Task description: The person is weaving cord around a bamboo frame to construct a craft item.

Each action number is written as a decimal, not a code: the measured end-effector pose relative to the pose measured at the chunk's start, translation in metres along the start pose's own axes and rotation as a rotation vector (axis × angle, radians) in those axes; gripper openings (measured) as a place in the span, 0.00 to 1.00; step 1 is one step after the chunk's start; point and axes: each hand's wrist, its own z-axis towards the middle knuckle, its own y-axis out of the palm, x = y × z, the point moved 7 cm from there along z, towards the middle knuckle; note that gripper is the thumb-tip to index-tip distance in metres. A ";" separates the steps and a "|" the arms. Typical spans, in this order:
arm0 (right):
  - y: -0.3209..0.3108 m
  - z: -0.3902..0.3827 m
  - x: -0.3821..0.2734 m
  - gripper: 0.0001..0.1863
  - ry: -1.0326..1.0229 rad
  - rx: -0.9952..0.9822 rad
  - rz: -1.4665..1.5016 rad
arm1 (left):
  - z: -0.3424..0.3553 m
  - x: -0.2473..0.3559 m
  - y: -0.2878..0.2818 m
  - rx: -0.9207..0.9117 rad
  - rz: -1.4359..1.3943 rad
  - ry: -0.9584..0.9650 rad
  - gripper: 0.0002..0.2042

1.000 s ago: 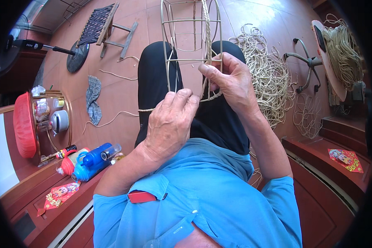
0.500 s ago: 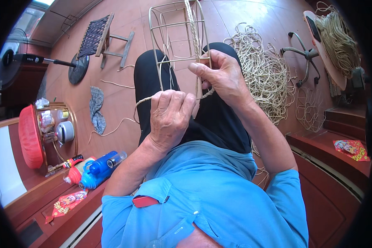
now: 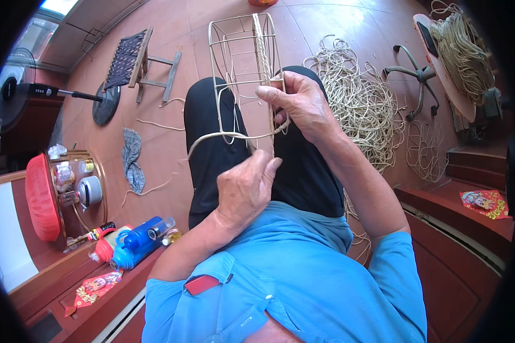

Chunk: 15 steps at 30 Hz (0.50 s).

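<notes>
A wire frame (image 3: 246,82), shaped like an open cage, stands between my knees. A cord wrapping (image 3: 263,51) covers one of its long bars. My right hand (image 3: 303,106) is closed around the frame's near right side, thumb and fingers pinching by the wrapped bar. From there a loose pale cord (image 3: 226,135) arcs left across the frame's near end, blurred at its tail. Below it my left hand (image 3: 243,186) is closed, fingers curled and thumb beside them. The lower end of a narrow tan strip (image 3: 272,134) reaches its fingertips; what they grip is hidden.
A heap of tangled cord (image 3: 363,100) lies on the floor at right, near a chair base (image 3: 420,74) and a bundled cord coil (image 3: 463,57). At left are a woven stool (image 3: 126,60), a fan (image 3: 51,91), a grey cloth (image 3: 133,160) and blue flasks (image 3: 137,240).
My left hand has moved down toward my lap and away from the cord, which now arcs freely across the frame. My right hand keeps its grip on the frame.
</notes>
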 end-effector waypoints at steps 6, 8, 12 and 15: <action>-0.010 -0.029 -0.012 0.24 -0.123 0.211 -0.193 | -0.008 0.003 0.001 -0.088 -0.060 -0.046 0.08; -0.015 -0.053 -0.026 0.22 -0.320 0.307 -0.409 | -0.010 0.003 -0.002 -0.097 -0.065 -0.049 0.08; -0.011 -0.096 -0.038 0.19 -0.710 0.294 -0.705 | -0.011 0.004 -0.003 -0.117 -0.077 -0.019 0.07; 0.003 -0.106 -0.032 0.19 -0.833 0.166 -0.821 | -0.011 0.005 -0.002 -0.128 -0.083 0.001 0.07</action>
